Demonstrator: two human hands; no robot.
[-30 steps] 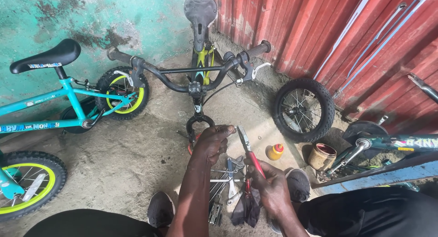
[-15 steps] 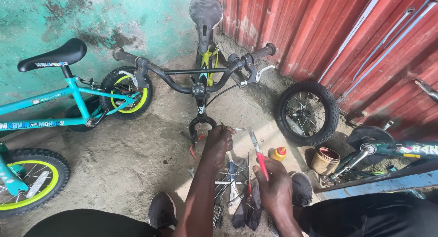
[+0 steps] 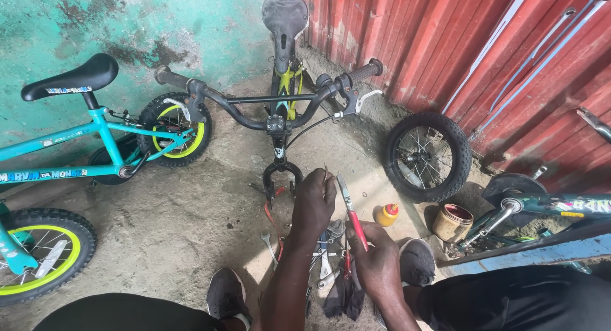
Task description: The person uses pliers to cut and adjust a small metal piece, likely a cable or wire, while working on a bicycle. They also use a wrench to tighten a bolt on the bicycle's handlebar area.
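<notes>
Gripping red-handled pliers (image 3: pixel 352 211), the right hand (image 3: pixel 377 262) raised their jaws beside the left hand (image 3: pixel 314 202), which pinched a thin wire (image 3: pixel 325 172) just below the upturned bicycle's fork (image 3: pixel 280 173), above scattered wrenches (image 3: pixel 326 258).

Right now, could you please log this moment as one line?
left hand pinching thin cable end | right hand holding red-handled pliers | bike fork ahead | spanners on floor

The left hand (image 3: pixel 315 200) hides whatever its fingertips pinch, and the teal bicycle (image 3: pixel 76 172) runs off the left edge
</notes>
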